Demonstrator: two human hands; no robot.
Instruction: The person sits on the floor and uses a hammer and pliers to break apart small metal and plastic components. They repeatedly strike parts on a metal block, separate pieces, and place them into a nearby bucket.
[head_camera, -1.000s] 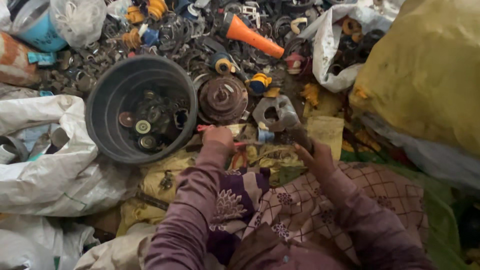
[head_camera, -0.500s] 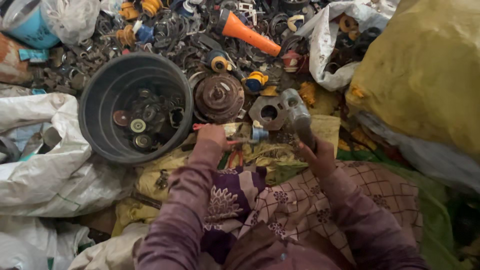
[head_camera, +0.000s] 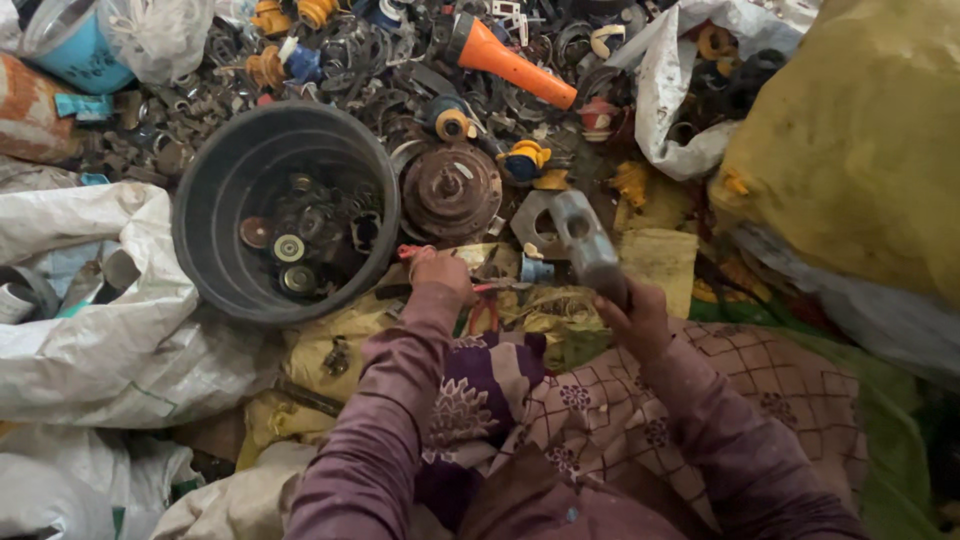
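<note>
Grey metal hammer (head_camera: 585, 243) raised beside a dark bucket (head_camera: 215, 190).

Head view: the right hand (head_camera: 632, 318) wraps its fingers closed around the hammer's handle, right of the bucket; the left hand (head_camera: 442, 273), just by the bucket's rim, pinches shut on a red-handled tool (head_camera: 478, 300).

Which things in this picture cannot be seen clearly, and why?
Head view only:
- Hammer: blurred, and the right hand hides its handle.
- Small part under the left hand: mostly covered by the hand, so its kind is unclear.
- Parts in the bucket: dark and too small to name.
- Blue container: cut off by the top left edge.
- Yellow sack: contents hidden.
</note>
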